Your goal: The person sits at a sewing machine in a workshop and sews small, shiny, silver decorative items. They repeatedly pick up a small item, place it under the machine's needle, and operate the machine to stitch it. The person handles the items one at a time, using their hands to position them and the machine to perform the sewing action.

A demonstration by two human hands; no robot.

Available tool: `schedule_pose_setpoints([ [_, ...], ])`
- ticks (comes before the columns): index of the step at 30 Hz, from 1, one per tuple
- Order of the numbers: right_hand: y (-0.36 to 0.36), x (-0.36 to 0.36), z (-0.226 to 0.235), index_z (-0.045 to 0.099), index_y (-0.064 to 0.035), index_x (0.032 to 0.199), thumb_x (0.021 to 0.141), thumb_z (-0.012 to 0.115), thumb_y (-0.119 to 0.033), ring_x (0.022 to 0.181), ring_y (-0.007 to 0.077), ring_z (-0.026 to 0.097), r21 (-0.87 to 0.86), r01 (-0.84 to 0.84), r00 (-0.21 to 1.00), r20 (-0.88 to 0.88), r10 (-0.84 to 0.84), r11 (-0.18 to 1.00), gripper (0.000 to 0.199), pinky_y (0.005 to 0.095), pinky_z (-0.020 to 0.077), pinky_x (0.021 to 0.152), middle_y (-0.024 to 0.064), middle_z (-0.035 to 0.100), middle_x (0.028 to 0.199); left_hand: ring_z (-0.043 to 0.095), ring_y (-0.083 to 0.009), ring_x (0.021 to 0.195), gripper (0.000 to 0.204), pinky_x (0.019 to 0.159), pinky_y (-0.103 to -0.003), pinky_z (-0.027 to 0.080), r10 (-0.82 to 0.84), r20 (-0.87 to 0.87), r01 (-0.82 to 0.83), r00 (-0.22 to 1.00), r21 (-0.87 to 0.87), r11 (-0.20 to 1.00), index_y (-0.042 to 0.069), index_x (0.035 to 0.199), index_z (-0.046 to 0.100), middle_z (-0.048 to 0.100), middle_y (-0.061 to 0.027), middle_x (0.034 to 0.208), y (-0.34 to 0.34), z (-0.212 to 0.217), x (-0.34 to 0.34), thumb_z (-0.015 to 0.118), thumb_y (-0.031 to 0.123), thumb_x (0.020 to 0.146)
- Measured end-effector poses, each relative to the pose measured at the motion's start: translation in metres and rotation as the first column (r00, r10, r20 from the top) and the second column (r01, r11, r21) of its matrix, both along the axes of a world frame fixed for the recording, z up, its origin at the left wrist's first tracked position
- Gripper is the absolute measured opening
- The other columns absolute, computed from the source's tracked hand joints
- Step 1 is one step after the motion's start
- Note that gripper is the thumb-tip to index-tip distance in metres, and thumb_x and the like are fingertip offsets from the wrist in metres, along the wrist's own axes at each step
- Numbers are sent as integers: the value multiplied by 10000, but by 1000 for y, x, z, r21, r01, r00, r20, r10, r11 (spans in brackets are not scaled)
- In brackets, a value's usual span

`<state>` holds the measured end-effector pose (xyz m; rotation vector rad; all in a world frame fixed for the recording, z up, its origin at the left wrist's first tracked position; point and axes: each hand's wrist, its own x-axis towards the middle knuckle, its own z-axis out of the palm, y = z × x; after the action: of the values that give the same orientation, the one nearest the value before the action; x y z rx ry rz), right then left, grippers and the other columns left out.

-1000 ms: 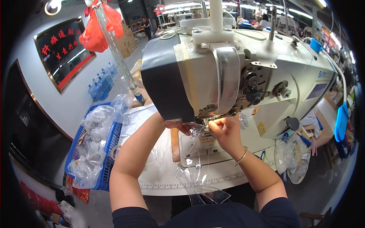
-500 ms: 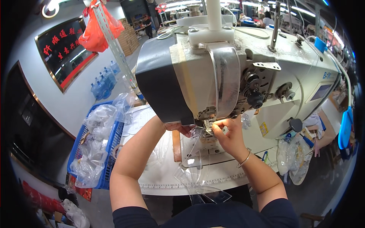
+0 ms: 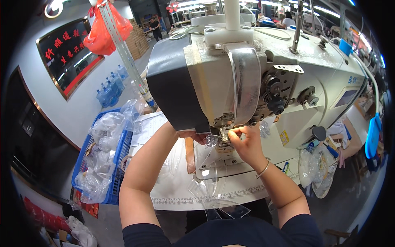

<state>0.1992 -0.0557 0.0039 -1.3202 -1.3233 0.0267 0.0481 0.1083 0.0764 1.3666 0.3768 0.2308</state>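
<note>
A white industrial sewing machine [image 3: 222, 90] with a dark grey end cover stands in front of me. Its lit needle and presser foot area [image 3: 224, 133] sits low under the head. My left hand [image 3: 194, 136], partly hidden by the machine head, closes its fingers on the crumpled edge of a clear plastic piece [image 3: 210, 172]. That piece drapes from the needle area over the bed towards my lap. Just right of the presser foot, my right hand [image 3: 247, 144] is in a pinch, thumb and index finger together. What lies between those fingertips is too small to make out.
A blue basket [image 3: 125, 142] filled with clear plastic pieces stands at the left, beside a tape roll [image 3: 126, 163]. A printed ruler strip [image 3: 181, 200] runs along the table's front edge. More clear plastic [image 3: 317, 166] hangs at the right. A red bag [image 3: 108, 35] hangs from a metal post.
The whole view has shifted slightly. My left fingers show less beneath the machine head. My right hand remains pinched beside the presser foot, and the plastic piece lies almost as before.
</note>
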Motion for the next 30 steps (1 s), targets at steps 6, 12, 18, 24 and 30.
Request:
schedule_pose_setpoints([
  [6,1,-4,5,644,-110,708,726,669,-109,810,241,433,25,7,1000,-6,-7,1000,30,382,318,790,20,563,681,625,-209,826,380,696,-393,557,-40,-107,36,993,-44,998,65,1199,527,621,-83,967,-1,-6,-8,611,79,829],
  [12,-31,-8,14,598,-87,806,722,668,-78,833,244,469,37,-90,958,278,76,995,110,370,352,787,50,562,838,631,-155,730,140,727,-324,546,-151,-251,153,956,-12,988,32,832,615,623,-58,792,-34,-36,-37,688,144,789],
  [18,-89,58,-44,607,-11,1020,742,661,-30,894,309,569,-275,-27,993,104,58,961,284,357,452,828,143,593,963,630,-169,880,421,716,-262,523,86,255,37,963,-443,896,33,1203,499,580,-148,1164,-154,-128,-109,622,106,806],
  [24,-147,118,-80,650,-18,923,720,543,57,891,347,571,-314,326,899,393,-191,892,241,388,461,804,162,620,919,611,-220,937,445,747,-293,541,647,350,-361,678,-607,708,23,1236,432,553,-176,1144,-220,-149,-116,517,-23,801],
  [30,-146,88,-74,657,-33,940,734,630,-46,928,312,582,-314,210,928,363,-87,926,208,374,469,830,118,644,947,595,-234,1010,473,819,-339,519,588,257,-441,767,-454,774,63,1283,387,551,-136,1140,-239,-148,-101,506,-40,837],
])
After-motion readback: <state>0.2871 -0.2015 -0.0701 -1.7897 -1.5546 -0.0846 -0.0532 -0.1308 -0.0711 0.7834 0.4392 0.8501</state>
